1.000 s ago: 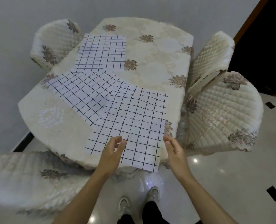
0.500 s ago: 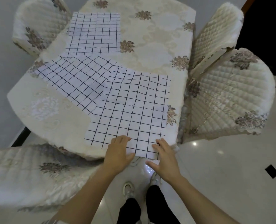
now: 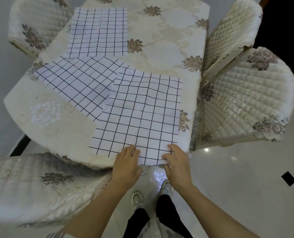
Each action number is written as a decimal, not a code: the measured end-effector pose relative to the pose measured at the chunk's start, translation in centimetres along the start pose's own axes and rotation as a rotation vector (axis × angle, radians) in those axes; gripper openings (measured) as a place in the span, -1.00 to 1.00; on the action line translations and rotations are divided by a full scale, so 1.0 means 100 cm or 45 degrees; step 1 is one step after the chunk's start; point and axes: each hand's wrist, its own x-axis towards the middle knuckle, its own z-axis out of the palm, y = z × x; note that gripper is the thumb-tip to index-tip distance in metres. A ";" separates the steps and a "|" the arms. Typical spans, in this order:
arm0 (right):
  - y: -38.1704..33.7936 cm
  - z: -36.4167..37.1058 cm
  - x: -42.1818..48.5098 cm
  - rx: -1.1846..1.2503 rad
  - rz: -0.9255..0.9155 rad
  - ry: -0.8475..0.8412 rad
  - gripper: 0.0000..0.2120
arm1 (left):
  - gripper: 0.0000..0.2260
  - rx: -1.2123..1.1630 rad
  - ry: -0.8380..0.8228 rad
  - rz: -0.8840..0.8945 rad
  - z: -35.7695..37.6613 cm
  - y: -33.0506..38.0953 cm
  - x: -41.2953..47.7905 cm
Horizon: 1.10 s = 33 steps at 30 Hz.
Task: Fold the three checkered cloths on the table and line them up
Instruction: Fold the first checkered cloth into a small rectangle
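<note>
Three cloths flat on the desk (image 3: 168, 40), far cloth (image 3: 98, 31) at the back left, middle cloth (image 3: 77, 85) in front of it, near cloth (image 3: 141, 114) overlapping the middle cloth's right side, both hands on its front edge

cloths (image 3: 139, 115): 3 | chairs (image 3: 246, 103): 4 | table (image 3: 168, 40): 1 | hands (image 3: 127, 165): 2

bare floral tablecloth (image 3: 168, 42) open on the table's far right, bare patch near its left edge, quilted chairs (image 3: 246, 93) crowding the table's right side, another chair (image 3: 36, 182) against its near-left corner, floor clear beyond
</note>
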 end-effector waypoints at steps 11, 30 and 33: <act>-0.001 -0.029 0.014 0.115 0.026 0.142 -0.90 | -0.56 0.001 0.188 0.022 -0.021 -0.023 -0.002; 0.007 -0.079 -0.001 0.214 0.178 0.278 -0.91 | -0.78 -0.149 0.344 0.137 -0.065 -0.090 -0.018; 0.006 -0.089 -0.006 0.195 0.179 0.315 -0.92 | -0.83 -0.215 0.392 0.161 -0.074 -0.093 -0.020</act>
